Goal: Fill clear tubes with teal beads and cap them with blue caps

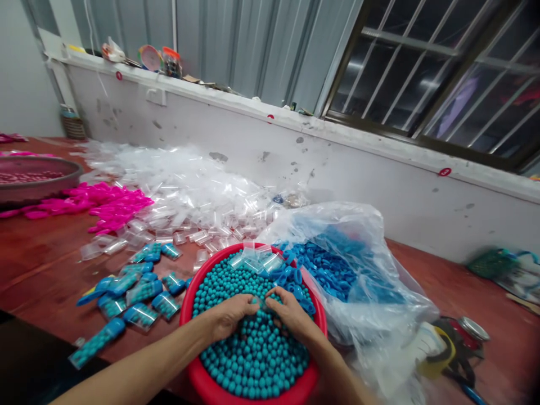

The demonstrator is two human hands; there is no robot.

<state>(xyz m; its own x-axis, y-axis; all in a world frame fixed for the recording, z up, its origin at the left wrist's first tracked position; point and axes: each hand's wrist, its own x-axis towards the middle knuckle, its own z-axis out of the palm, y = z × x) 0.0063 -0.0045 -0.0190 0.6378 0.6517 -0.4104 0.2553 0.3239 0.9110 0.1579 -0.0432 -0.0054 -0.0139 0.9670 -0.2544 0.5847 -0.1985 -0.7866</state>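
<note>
A red basin [186, 315] full of teal beads [248, 365] stands before me. My left hand [236, 315] is in it, low among the beads, its fingers curled together. Facing it, my right hand [291, 315] is closed too, thumb and fingertips almost meeting the left ones. Something small and clear seems to lie between the fingertips, mostly hidden by them. Clear plastic tubes [255, 261] rest on the beads at the basin's far side, beside blue caps [291, 275]. Left of the basin lie several capped tubes filled with teal beads [141, 315].
A large heap of clear tubes [202, 191] spreads along the wall. Pink pieces [112, 205] lie near another basin [71, 171] at left. An open plastic bag [371, 225] of blue caps [324, 267] adjoins the red basin. A jar with a metal lid [473, 329] is at right.
</note>
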